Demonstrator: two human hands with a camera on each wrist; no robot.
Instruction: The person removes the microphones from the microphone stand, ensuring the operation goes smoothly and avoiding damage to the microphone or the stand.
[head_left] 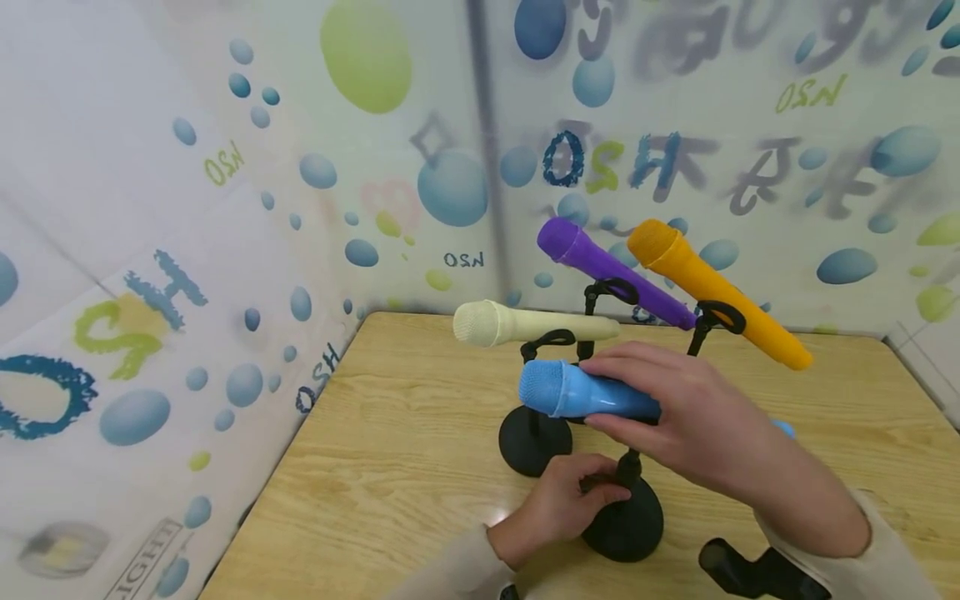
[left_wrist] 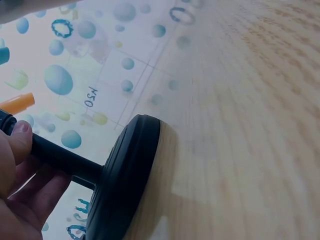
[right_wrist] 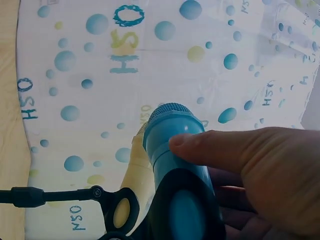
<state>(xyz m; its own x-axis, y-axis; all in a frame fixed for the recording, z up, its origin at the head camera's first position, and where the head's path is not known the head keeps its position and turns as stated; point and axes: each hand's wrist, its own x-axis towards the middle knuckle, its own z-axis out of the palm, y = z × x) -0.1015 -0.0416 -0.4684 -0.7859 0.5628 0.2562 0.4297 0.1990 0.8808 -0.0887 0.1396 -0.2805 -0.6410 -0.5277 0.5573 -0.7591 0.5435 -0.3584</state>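
My right hand [head_left: 697, 408] grips the blue microphone [head_left: 573, 392] from above, thumb and fingers along its two sides, its mesh head pointing left. In the right wrist view the body of this microphone [right_wrist: 170, 135] lies in a black holder clip [right_wrist: 214, 215], with the thumb near the head. Below, my left hand [head_left: 558, 504] holds the upright pole [left_wrist: 70, 157] of the black stand, thumb and fingers around it. The stand's round base [head_left: 630, 529] rests on the wooden table [head_left: 390, 467]. Behind the right hand a blue tail end shows.
A cream microphone [head_left: 547, 325] sits on its own black stand [head_left: 532, 442] just behind. Farther back, purple [head_left: 630, 279] and orange [head_left: 723, 296] microphones tilt on stands. A dark object [head_left: 750, 571] lies by the right sleeve. Printed walls [head_left: 420, 275] border the table.
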